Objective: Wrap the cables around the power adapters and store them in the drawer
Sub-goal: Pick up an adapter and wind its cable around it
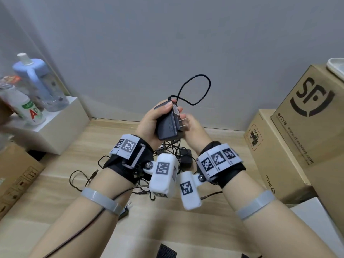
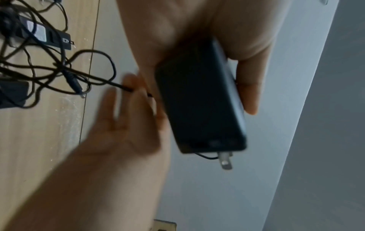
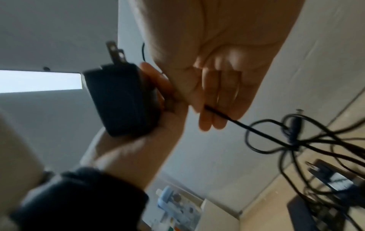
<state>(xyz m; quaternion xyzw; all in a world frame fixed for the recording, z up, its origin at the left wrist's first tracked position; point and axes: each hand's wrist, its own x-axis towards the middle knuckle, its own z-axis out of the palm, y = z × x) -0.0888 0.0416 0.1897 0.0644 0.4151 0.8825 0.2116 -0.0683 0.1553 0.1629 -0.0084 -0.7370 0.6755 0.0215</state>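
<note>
My left hand grips a black power adapter held up above the floor, its two metal prongs pointing right. The adapter's thin black cable loops up from its top end and comes back down behind it. My right hand sits just behind the adapter; in the right wrist view its curled fingers hold the cable. Below both hands a tangle of cables and other black adapters lies on the wooden floor. No drawer shows in any view.
Stacked cardboard boxes stand at the right. A white block at the left carries a blue bottle and other bottles. Another cardboard box is at the near left. A grey wall is close behind.
</note>
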